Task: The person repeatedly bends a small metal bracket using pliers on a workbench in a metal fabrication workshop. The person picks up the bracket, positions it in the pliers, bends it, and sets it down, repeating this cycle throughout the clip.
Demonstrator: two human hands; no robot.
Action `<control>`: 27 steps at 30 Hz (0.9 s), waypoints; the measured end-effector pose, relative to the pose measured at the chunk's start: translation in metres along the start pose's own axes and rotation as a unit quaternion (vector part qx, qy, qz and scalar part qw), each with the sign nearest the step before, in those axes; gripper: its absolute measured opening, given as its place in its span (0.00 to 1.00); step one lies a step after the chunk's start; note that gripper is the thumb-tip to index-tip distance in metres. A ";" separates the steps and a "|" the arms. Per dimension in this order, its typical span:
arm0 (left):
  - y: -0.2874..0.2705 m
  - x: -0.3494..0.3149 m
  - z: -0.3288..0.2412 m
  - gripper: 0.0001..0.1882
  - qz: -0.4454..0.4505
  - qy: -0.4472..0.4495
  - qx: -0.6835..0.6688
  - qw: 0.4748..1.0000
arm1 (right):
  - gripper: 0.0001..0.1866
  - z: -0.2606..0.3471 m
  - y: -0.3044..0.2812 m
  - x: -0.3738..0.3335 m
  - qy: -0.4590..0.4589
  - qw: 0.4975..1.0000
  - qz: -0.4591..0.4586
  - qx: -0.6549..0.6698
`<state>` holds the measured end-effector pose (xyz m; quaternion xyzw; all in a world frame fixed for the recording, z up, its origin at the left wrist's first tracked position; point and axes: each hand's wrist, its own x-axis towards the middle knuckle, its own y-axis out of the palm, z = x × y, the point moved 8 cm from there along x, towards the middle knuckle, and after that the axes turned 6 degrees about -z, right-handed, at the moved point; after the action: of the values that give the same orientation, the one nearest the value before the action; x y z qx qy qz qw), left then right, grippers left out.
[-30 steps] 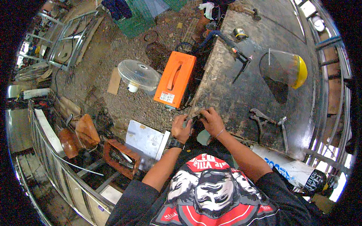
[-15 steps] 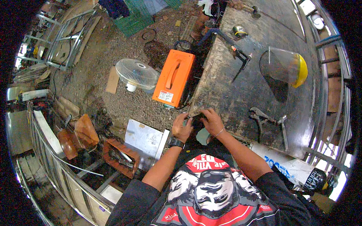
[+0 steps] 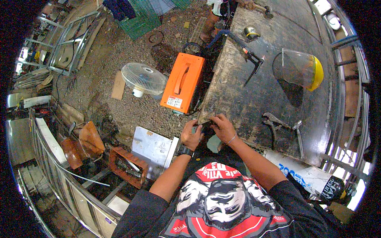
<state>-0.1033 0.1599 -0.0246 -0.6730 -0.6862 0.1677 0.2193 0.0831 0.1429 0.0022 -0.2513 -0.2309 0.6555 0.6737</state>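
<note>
My left hand point(image 3: 192, 135) and my right hand point(image 3: 223, 128) meet at the near left corner of the dark workbench point(image 3: 238, 99). The fingers of both are bent and pinched around a small dark piece point(image 3: 205, 123), mostly hidden by them. What kind of piece it is cannot be made out. Farther right on the bench lie a pair of locking pliers point(image 3: 274, 121) and a hammer-like metal tool point(image 3: 298, 139). Beyond them are a clear face shield with a yellow crown point(image 3: 316, 74), a welding electrode holder point(image 3: 254, 59) on a blue cable, and a tape measure point(image 3: 251, 32).
An orange welding machine point(image 3: 182, 83) and a fan point(image 3: 144, 78) stand on the gravel left of the bench. Nearer are a white panel point(image 3: 152, 146) and a rusty frame point(image 3: 127, 164). At the far end, a hammer point(image 3: 268, 13) lies beside what looks like another person's hand point(image 3: 248, 4).
Both hands stay at the bench corner with almost no movement. The view shifts very slightly; the tools lie as before.
</note>
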 end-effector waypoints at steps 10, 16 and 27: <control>-0.001 0.002 -0.054 0.14 0.040 -0.188 -0.242 0.951 | 0.25 0.035 -0.043 -0.017 -0.011 0.994 -0.081 0.065; 0.037 -0.003 -0.113 0.10 0.126 -0.312 -0.415 0.845 | 0.26 0.047 -0.089 -0.049 -0.015 0.981 -0.190 0.031; 0.069 0.005 -0.220 0.12 0.262 -0.129 -0.176 0.940 | 0.50 -0.190 -0.221 -0.133 0.238 0.903 -0.078 -0.349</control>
<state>0.0707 0.1532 0.1258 -0.8294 -0.5266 0.1812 -0.0450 0.3695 -0.0004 0.0009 -0.6002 -0.2964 0.3993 0.6264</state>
